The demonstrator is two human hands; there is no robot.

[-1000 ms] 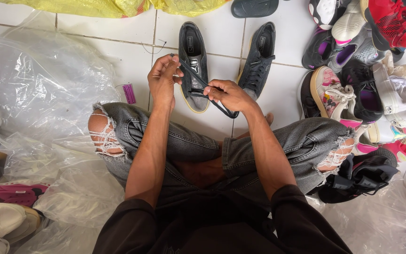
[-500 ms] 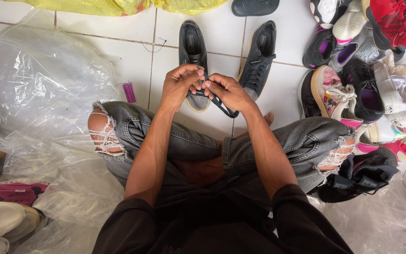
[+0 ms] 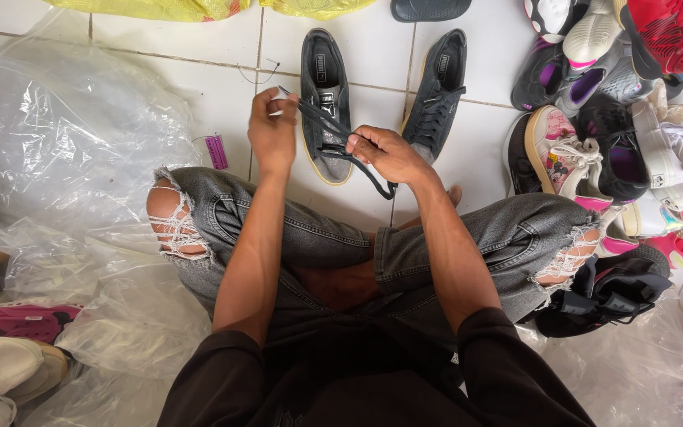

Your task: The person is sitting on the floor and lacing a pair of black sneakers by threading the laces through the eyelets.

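I sit cross-legged on a white tiled floor (image 3: 199, 87) in torn grey jeans. A black lace-up shoe (image 3: 323, 95) lies in front of my knees, its mate (image 3: 439, 91) to the right of it. My left hand (image 3: 272, 130) pinches one end of the black shoelace (image 3: 333, 130) and holds it up and to the left. My right hand (image 3: 386, 154) grips the same lace lower down, with a loose end hanging below the fist. The lace runs taut between both hands over the left shoe.
A heap of mixed sneakers (image 3: 618, 134) fills the right side. Crumpled clear plastic sheeting (image 3: 57, 158) covers the left, with white and pink shoes (image 3: 1, 348) at the left edge. A small purple tag (image 3: 216, 151) lies by my left knee. Yellow bags (image 3: 160, 8) line the top.
My hands were close together on the lace over the left shoe. The left hand has pulled away to the left and up, drawing the lace out straight.
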